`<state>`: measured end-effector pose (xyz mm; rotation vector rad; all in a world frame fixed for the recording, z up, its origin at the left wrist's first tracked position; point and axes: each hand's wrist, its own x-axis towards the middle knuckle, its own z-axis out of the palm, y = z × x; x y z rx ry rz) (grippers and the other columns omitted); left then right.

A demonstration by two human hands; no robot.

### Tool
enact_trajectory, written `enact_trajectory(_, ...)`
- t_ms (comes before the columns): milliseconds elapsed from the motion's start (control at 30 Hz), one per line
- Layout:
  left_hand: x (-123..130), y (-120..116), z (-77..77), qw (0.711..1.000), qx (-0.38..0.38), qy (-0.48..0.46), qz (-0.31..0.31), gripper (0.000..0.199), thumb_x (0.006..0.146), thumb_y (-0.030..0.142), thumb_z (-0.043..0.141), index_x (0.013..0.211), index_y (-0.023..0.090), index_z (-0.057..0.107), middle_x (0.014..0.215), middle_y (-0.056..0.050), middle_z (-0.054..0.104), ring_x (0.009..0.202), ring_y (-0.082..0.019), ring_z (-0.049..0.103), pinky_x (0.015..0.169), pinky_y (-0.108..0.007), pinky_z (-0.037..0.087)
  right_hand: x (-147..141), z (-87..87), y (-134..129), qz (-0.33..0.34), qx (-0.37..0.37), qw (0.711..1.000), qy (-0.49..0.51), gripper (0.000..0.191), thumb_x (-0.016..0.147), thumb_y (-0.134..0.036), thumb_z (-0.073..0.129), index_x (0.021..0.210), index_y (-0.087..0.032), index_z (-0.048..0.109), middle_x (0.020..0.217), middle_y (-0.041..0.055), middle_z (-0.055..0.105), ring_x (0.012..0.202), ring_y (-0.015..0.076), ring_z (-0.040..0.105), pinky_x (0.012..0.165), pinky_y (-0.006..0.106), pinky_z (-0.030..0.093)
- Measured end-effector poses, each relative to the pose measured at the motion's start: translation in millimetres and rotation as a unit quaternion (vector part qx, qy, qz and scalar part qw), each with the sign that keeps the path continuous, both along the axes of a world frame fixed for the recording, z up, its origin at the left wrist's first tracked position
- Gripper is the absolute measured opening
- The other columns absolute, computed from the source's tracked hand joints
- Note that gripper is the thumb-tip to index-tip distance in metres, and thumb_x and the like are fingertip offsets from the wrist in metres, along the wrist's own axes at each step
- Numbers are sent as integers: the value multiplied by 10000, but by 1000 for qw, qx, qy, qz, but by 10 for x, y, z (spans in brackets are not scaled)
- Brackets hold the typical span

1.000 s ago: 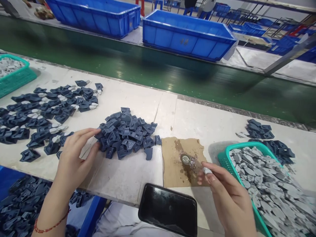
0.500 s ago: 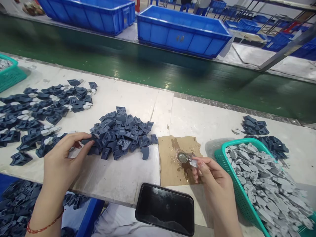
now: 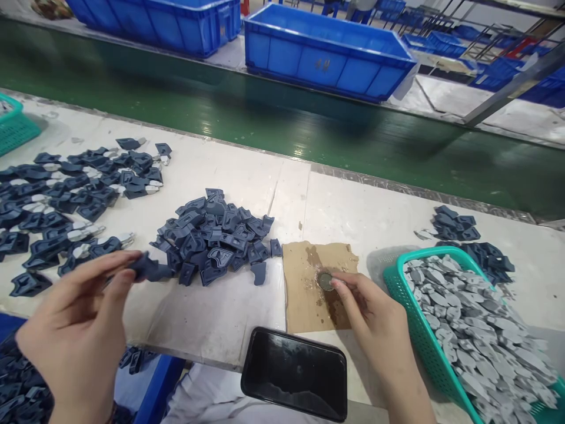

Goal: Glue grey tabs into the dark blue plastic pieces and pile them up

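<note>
Between the thumb and fingers of my left hand (image 3: 82, 321) is a dark blue plastic piece (image 3: 150, 268), just left of a heap of similar dark blue pieces (image 3: 220, 238). My right hand (image 3: 377, 318) pinches at the edge of a small round metal cap (image 3: 325, 281) on a wet-stained piece of cardboard (image 3: 304, 312). The light grey plastic piece seen in that pinch a moment ago is now hidden by the fingertips. To the left lie many dark blue pieces with light grey ends (image 3: 92, 182).
A green basket (image 3: 399, 282) full of light grey pieces stands at right, with dark blue pieces (image 3: 489, 262) behind it. A black phone (image 3: 293, 374) lies at the front edge. Beyond the table runs a green belt (image 3: 265, 123), then blue crates (image 3: 326, 59).
My left hand has drawn back left and toward me with a dark blue piece. My right hand has shifted slightly left, bringing its fingertips onto the metal cap.
</note>
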<state>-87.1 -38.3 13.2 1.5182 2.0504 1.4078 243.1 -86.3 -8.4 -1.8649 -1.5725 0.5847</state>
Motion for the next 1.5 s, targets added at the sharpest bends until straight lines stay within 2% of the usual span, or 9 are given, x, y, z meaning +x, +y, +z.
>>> enact_trajectory(67, 161, -97, 49, 992, -54, -108, -34, 157, 909, 298, 742, 1048, 255, 801, 1032, -35, 797, 838, -216, 742, 751, -308, 607, -6, -15, 22, 38, 22, 998, -37, 224, 1052, -354, 535, 1038, -226, 719, 1044, 63, 802, 951, 234, 752, 818, 331, 557)
enact_trajectory(200, 470, -213, -11, 936, -132, -231, -231, 47, 896, 264, 747, 908, 266, 792, 1026, -28, 781, 1022, -223, 741, 809, -253, 630, -9, -36, 31, 79, 50, 992, -82, 192, 1069, -295, 513, 1053, -223, 691, 1012, 52, 783, 918, 210, 740, 789, 305, 544)
enact_trajectory(333, 682, -208, -161, 897, -154, -179, -375, 142, 934, 168, 691, 999, 270, 764, 1035, -31, 767, 1021, -192, 736, 822, -229, 611, -3, -55, 34, 101, 68, 988, -100, 183, 1077, -257, 492, 1083, -227, 672, 1003, 47, 758, 930, 204, 724, 795, 298, 534)
enact_trajectory(500, 810, -143, -214, 877, -148, -64, -453, 252, 971, 94, 578, 1116, 272, 680, 1152, -45, 717, 1062, -193, 726, 766, -220, 591, 0, -79, 44, 112, 86, 984, -106, 176, 1078, -228, 482, 1091, -220, 658, 988, 50, 740, 920, 201, 712, 791, 298, 525)
enact_trajectory(667, 847, -128, -209, 851, -194, -25, -488, 308, 1009, 123, 539, 1254, 297, 607, 1257, -61, 677, 1043, -209, 727, 600, -208, 553, -4, -80, 45, 114, 101, 982, -110, 160, 1076, -218, 491, 1090, -219, 651, 962, 39, 730, 898, 188, 702, 788, 288, 516)
enact_trajectory(967, 850, -152, -356, 857, -166, -16, -488, 354, 999, 98, 586, 1292, 296, 612, 1222, -52, 716, 1127, -208, 709, 788, -245, 619, -7, -100, 48, 110, 102, 983, -101, 155, 1071, -213, 502, 1068, -210, 657, 960, 31, 735, 895, 176, 707, 791, 273, 516)
enact_trajectory(1167, 849, -159, -280, 857, -127, -39, -498, 318, 1040, 152, 557, 1313, 307, 609, 1302, -30, 733, 1281, -190, 661, 1081, -302, 538, -25, -76, 36, 120, 95, 984, -88, 164, 1071, -215, 496, 1066, -210, 660, 974, 32, 752, 913, 180, 720, 802, 270, 522)
enact_trajectory(1400, 926, -213, -201, 832, -222, -147, -486, 237, 1067, 252, 530, 1282, 334, 588, 1213, -6, 721, 1069, -171, 709, 932, -269, 569, 16, -71, 47, 51, 109, 988, -99, 161, 1068, -234, 508, 1075, -227, 669, 954, 22, 735, 888, 179, 706, 767, 273, 500)
enact_trajectory(1500, 958, -211, -215, 826, -212, -144, -501, 207, 1061, 236, 537, 1244, 308, 599, 1205, -15, 709, 1107, -179, 672, 980, -283, 531, 20, -92, 55, 60, 106, 987, -101, 160, 1064, -235, 510, 1055, -227, 670, 935, 21, 739, 875, 186, 704, 759, 282, 501)
